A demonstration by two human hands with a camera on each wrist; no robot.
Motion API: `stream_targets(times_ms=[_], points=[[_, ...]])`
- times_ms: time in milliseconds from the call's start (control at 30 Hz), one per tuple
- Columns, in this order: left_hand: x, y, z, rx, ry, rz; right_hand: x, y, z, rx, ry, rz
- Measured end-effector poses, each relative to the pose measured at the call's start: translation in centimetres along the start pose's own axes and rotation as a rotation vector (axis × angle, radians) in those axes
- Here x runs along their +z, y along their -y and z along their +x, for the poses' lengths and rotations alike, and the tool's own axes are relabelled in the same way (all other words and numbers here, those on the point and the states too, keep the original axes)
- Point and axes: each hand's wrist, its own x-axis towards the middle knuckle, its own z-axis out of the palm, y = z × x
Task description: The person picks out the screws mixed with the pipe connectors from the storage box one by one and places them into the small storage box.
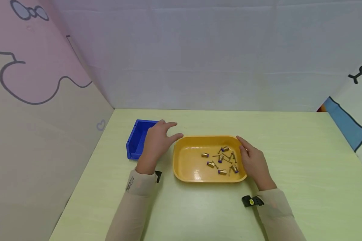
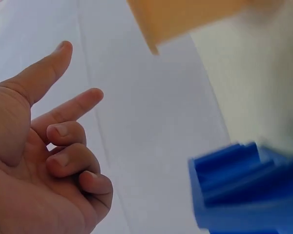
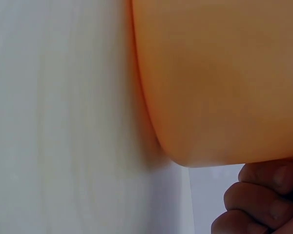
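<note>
A yellow tray (image 1: 187,164) lies on the table with several brass fittings with blue collars (image 1: 210,164) and several screws (image 1: 230,171) in it, mostly toward its right half. My right hand (image 1: 254,164) grips the tray's right rim; in the right wrist view its curled fingers (image 3: 261,197) meet the tray's edge (image 3: 224,122). Off the tray's left end hangs my left hand (image 1: 158,142), holding nothing, thumb and index finger extended and apart, the other fingers curled in the left wrist view. Partly hidden behind that hand is a blue bin (image 1: 135,140).
The light green table (image 1: 304,160) runs back to a pale cloth wall (image 1: 199,60). Printed cloth panels (image 1: 42,127) stand at the left and right. Black straps (image 1: 252,201) sit at both wrists.
</note>
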Motion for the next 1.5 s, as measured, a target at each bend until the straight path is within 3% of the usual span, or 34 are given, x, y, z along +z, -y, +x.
stream_targets(times_ms=[200,467,767,933,1100,1267,1500], points=[[0.5,-2.8,-0.4,0.145,0.113,-0.026,0.0,0.1,-0.1,0.011,0.007,0.007],[1.4,-5.5,-0.5,0.351,0.355,-0.145,0.0,0.2,0.0,-0.003,0.001,-0.004],[3.5,-8.3,-0.8,0.550,0.525,0.052,-0.2,0.2,0.1,-0.001,-0.006,-0.016],[3.6,-9.5,-1.2,0.611,0.561,0.138,-0.2,0.2,0.1,0.015,0.005,-0.019],[2.7,-10.2,-1.4,0.618,0.564,0.176,-0.2,0.2,0.2,0.017,0.011,-0.023],[2.6,-10.5,-0.8,0.641,0.535,0.143,-0.2,0.2,0.2,0.012,0.007,-0.037],[4.3,-10.7,0.7,0.668,0.550,0.041,-0.3,0.3,0.1,0.015,0.011,-0.027]])
